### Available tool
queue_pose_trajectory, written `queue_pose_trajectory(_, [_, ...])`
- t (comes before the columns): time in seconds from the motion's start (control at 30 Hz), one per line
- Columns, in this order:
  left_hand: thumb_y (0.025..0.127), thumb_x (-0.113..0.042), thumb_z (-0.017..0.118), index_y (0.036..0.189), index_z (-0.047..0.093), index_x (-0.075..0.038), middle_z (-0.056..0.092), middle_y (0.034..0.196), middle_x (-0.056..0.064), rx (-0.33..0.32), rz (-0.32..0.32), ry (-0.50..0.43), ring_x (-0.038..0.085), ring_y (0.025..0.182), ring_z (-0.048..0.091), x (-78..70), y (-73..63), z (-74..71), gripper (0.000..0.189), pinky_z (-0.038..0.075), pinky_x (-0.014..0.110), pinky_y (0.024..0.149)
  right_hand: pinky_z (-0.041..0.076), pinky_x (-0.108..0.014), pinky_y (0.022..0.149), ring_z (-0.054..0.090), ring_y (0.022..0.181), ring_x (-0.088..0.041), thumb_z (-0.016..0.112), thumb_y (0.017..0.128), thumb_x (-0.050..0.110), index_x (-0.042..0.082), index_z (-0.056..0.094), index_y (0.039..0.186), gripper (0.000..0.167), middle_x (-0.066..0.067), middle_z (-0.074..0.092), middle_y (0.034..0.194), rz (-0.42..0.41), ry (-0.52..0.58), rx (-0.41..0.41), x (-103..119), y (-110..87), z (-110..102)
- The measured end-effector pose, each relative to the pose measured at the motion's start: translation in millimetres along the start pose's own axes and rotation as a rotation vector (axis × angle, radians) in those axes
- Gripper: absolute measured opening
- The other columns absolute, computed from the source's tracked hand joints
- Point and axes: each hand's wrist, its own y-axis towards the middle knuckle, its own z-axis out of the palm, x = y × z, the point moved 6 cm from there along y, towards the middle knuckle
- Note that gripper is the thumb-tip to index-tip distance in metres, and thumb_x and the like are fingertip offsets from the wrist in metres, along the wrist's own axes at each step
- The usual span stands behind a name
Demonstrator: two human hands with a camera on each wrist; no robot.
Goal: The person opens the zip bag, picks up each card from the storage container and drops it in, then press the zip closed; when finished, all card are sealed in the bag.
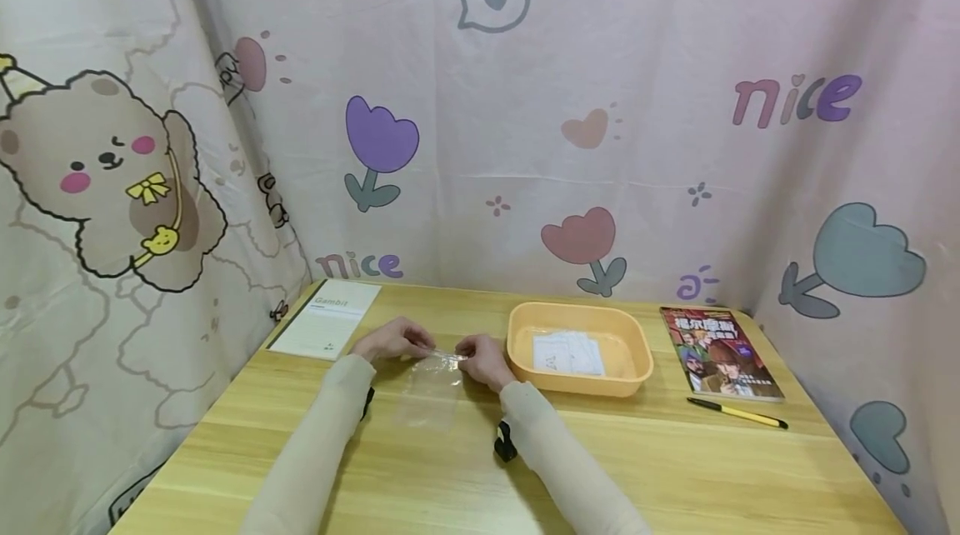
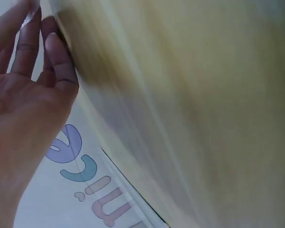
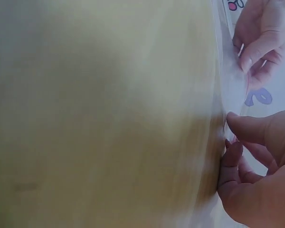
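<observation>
A clear plastic bag (image 1: 431, 402) hangs over the middle of the wooden table, its top edge stretched between both hands. My left hand (image 1: 393, 339) pinches one end of that edge, and my right hand (image 1: 486, 362) pinches the other. In the right wrist view, thumb and fingertips of the right hand (image 3: 261, 164) grip the bag's edge, where a thin reddish line shows; the left hand (image 3: 266, 42) is farther up along it. The left wrist view shows the left hand (image 2: 28, 95) with its fingertips partly cut off by the frame.
Right of the hands sits an orange plastic tray (image 1: 585, 386) with white papers (image 1: 567, 353) in it. Farther right lie a comic-style book (image 1: 720, 352) and a yellow-black pen (image 1: 738, 412). A white booklet (image 1: 326, 318) is at the back left. Patterned curtains (image 1: 480, 102) border the table.
</observation>
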Motion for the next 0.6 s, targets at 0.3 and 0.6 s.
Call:
queue_pose_trajectory(0.3, [0.087,-0.001,0.067,0.108,0.068,0.003,0.071,0.102,0.020,0.021,0.013,-0.147,0.021,0.082,0.065,-9.4,-8.8,-1.8,0.022,0.057,0.031,0.073,0.048,-0.021,0.067,0.055,0.077,-0.010,0.069,0.088,0.005,0.002,0.073,0.095,0.009,-0.008,0.070,0.088,0.010,0.047,0.012,-4.0,-4.8,-1.5])
queue_pose_trajectory(0.6, [0.092,-0.013,0.066,0.126,0.058,0.005,0.062,0.110,0.032,-0.117,0.065,-0.274,0.037,0.092,0.062,-31.0,-10.0,-8.4,0.039,0.057,0.046,0.081,0.050,-0.021,0.051,0.062,0.068,-0.022,0.060,0.097,0.013,-0.002,0.069,0.111,0.022,-0.015,0.069,0.093,0.030,0.188,-0.043,12.3,-23.5,-8.0])
